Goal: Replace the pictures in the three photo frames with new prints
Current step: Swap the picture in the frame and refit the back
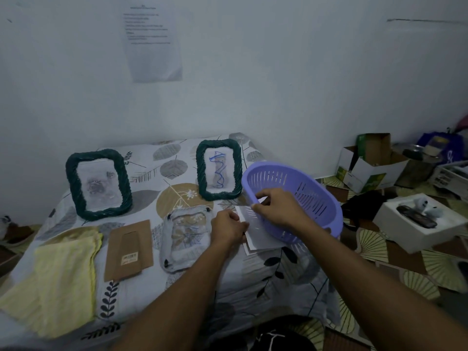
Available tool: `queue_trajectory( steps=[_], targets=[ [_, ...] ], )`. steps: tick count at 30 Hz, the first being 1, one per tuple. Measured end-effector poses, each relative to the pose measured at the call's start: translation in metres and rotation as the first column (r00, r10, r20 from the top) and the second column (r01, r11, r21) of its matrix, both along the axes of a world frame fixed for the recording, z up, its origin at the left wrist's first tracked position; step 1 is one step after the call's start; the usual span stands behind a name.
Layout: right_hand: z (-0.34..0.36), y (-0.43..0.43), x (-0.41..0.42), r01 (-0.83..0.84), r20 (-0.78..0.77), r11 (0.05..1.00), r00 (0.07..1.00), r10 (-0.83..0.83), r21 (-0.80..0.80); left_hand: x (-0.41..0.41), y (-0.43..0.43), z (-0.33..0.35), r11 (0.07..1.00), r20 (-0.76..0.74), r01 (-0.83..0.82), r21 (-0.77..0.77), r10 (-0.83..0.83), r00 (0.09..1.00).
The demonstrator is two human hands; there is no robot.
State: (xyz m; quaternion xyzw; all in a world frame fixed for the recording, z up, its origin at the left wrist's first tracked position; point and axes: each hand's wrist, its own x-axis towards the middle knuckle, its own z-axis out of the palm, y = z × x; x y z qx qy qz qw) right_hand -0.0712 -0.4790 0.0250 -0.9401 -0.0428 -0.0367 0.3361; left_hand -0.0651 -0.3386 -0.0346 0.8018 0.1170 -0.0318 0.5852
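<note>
We are at the step of fetching new prints: both hands work a small stack of white prints (255, 239) lying partly under the tilted purple basket (304, 196). Our right hand (277, 207) pinches the top sheet at the basket's near rim, and our left hand (229, 225) closes on the stack's left edge, steadying it.

Just left of the left hand lies the third frame, opened and face down (186, 239), its brown backing board (129, 249) further left, then a yellow cloth (63, 274). Beyond the grip stand two green frames, one with a grey picture (98, 184), one with a blue scribble (219, 169).

Next, we judge, one sheet must be peeled free and carried left into the open frame.

The board's small sticker and the wall sheet (153, 41) are too blurred to read.
</note>
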Motion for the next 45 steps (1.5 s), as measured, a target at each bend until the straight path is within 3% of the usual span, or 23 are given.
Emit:
queue_trajectory(
  steps=[4, 12, 14, 16, 18, 20, 24, 26, 29, 33, 37, 41, 45],
  targets=[
    [-0.014, 0.008, 0.001, 0.003, -0.038, 1.000, 0.999, -0.004, -0.025, 0.000, 0.010, -0.001, 0.997, 0.068, -0.003, 0.075, -0.002, 0.998],
    [-0.016, 0.010, 0.003, 0.027, -0.042, 0.997, 0.999, -0.030, -0.074, -0.005, 0.022, 0.002, 0.996, 0.033, 0.081, -0.031, -0.080, 0.996],
    [-0.016, 0.010, 0.003, 0.029, -0.041, 0.995, 0.999, -0.033, -0.091, -0.006, 0.026, 0.003, 0.994, 0.072, 0.105, 0.028, -0.106, 0.992],
    [-0.015, 0.011, 0.002, 0.022, -0.018, 0.992, 1.000, -0.025, -0.127, -0.008, 0.037, 0.005, 0.971, 0.169, 0.109, 0.212, -0.146, 0.975],
    [-0.012, 0.016, -0.001, 0.026, 0.053, 0.984, 0.998, -0.016, -0.177, -0.011, 0.057, 0.008, 0.924, 0.277, 0.039, 0.381, -0.155, 0.948],
    [-0.009, 0.026, -0.006, 0.045, 0.177, 0.977, 0.984, -0.008, -0.207, -0.015, 0.082, 0.008, 0.890, 0.361, -0.033, 0.455, -0.150, 0.921],
    [-0.006, 0.063, -0.017, -0.062, 0.415, 0.977, 0.899, 0.144, -0.205, -0.027, 0.143, 0.002, 0.771, 0.377, -0.172, 0.613, -0.094, 0.921],
    [-0.014, 0.083, -0.020, -0.148, 0.420, 0.968, 0.880, 0.222, -0.202, -0.033, 0.173, -0.004, 0.667, 0.312, -0.181, 0.722, -0.080, 0.947],
    [-0.038, 0.107, -0.021, -0.211, 0.295, 0.964, 0.922, 0.252, -0.164, -0.045, 0.206, -0.017, 0.519, 0.240, -0.169, 0.838, -0.072, 0.968],
    [-0.069, 0.117, -0.022, -0.204, 0.124, 0.960, 0.965, 0.230, -0.191, -0.063, 0.225, -0.040, 0.557, 0.248, -0.137, 0.819, -0.127, 0.961],
    [-0.079, 0.115, -0.027, -0.211, 0.101, 0.949, 0.966, 0.239, -0.233, -0.064, 0.226, -0.047, 0.521, 0.292, -0.169, 0.837, -0.163, 0.942],
    [-0.055, 0.108, -0.022, -0.226, 0.192, 0.955, 0.946, 0.262, -0.192, -0.059, 0.218, -0.043, 0.497, 0.305, -0.229, 0.837, -0.076, 0.949],
    [-0.019, 0.086, -0.011, -0.166, 0.308, 0.970, 0.927, 0.215, -0.178, -0.044, 0.192, -0.028, 0.579, 0.317, -0.172, 0.797, -0.158, 0.935]
  ],
)
